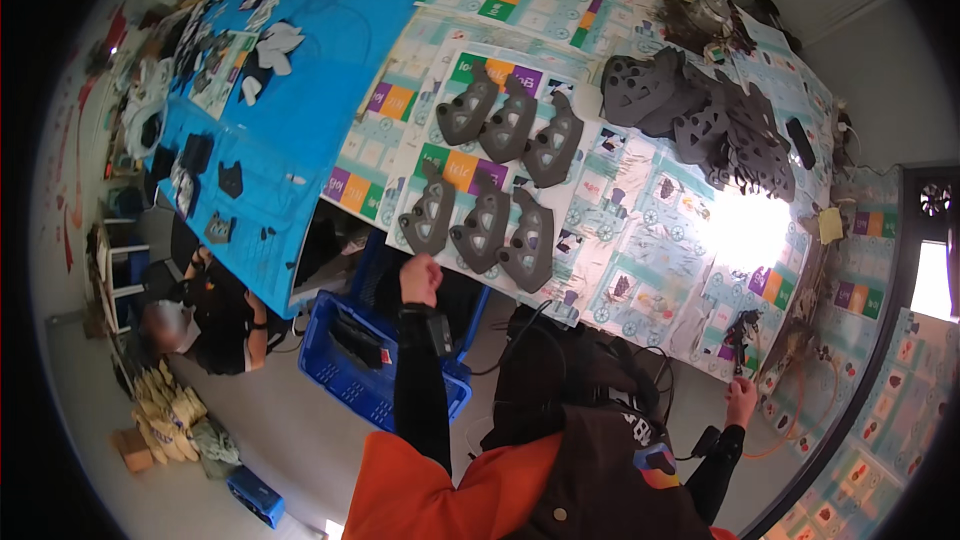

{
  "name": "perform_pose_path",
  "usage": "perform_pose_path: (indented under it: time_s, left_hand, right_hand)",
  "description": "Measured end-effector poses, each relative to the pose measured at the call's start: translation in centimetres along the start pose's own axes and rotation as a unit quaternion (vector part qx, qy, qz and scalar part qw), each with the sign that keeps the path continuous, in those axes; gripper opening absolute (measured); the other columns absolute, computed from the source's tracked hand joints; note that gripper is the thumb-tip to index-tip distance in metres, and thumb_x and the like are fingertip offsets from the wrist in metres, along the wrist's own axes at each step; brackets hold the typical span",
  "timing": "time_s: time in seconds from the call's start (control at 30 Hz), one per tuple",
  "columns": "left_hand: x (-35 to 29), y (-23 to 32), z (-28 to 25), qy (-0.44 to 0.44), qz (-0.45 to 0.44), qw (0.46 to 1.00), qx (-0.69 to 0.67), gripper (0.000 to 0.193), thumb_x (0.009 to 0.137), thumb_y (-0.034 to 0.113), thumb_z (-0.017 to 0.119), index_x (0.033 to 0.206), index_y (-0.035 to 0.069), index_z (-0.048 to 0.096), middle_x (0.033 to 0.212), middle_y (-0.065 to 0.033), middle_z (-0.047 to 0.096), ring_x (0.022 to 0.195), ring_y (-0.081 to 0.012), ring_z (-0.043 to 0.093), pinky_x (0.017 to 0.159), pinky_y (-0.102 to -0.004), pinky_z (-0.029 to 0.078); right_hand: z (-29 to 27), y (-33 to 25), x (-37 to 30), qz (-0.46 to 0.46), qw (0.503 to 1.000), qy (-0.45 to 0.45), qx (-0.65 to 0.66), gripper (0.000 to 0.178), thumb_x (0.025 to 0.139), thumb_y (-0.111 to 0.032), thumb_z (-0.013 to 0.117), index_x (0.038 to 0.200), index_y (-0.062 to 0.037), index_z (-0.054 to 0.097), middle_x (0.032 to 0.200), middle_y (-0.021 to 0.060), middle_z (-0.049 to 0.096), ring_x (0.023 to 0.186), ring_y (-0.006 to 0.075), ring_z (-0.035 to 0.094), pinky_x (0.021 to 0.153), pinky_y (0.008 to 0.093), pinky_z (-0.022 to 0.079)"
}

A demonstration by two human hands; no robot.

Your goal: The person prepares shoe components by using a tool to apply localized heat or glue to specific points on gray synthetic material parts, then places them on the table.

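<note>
Several dark grey, flat molded parts with cut-outs and a pointed horn lie in two rows on the patterned table; one is the near-left part point(427, 218). My left hand point(420, 280) is at the table's near edge, just below that part, with its fingers curled. I cannot make out whether it holds anything or touches the part. Far to the right, my right hand point(740, 402) is closed at the table's near-right corner. It is at the lower end of a small, dark, irregular bundle point(742, 335), whose kind is unclear.
A heap of similar grey parts point(690, 105) lies at the back right, beside a bright glare patch. A blue-covered table point(330, 50) adjoins on the left, with people around it. Blue crates point(330, 375) stand on the floor below my left arm. Cables hang near my waist.
</note>
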State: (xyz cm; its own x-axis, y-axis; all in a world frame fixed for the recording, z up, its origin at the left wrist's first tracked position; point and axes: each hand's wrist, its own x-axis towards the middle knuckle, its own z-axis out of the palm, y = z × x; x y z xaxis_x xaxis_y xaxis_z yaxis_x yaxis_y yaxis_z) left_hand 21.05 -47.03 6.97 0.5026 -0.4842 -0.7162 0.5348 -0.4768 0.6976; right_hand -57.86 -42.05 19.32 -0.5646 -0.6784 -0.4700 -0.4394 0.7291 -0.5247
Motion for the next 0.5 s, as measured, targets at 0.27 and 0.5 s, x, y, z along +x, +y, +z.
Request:
perform_pose_path:
  time_s: [0.27, 0.5]
  left_hand:
    - [-5.8, -11.2, -4.7, -0.194, -0.020, 0.727, 0.659, 0.038, 0.097, 0.042, 0.070, 0.108, 0.006, 0.076, 0.092, -0.0072, 0.077, 0.087, -0.0175, 0.075, 0.075, -0.0360, 0.057]
    - [-12.7, -9.8, -13.5, -0.024, 0.042, 0.871, 0.489, 0.032, 0.091, 0.040, 0.073, 0.100, 0.009, 0.080, 0.086, -0.0098, 0.079, 0.077, -0.0235, 0.076, 0.073, -0.0382, 0.059]
  right_hand:
    - [4.0, -3.9, 8.4, -0.148, 0.981, -0.121, 0.039, 0.016, 0.097, -0.009, 0.063, 0.108, -0.0005, 0.070, 0.086, 0.0045, 0.070, 0.072, 0.0113, 0.064, 0.063, 0.0271, 0.051]
    - [4.8, -2.5, 10.8, -0.135, 0.976, -0.162, 0.052, 0.016, 0.097, -0.009, 0.063, 0.108, 0.0004, 0.070, 0.084, 0.0048, 0.069, 0.070, 0.0106, 0.064, 0.060, 0.0278, 0.052]
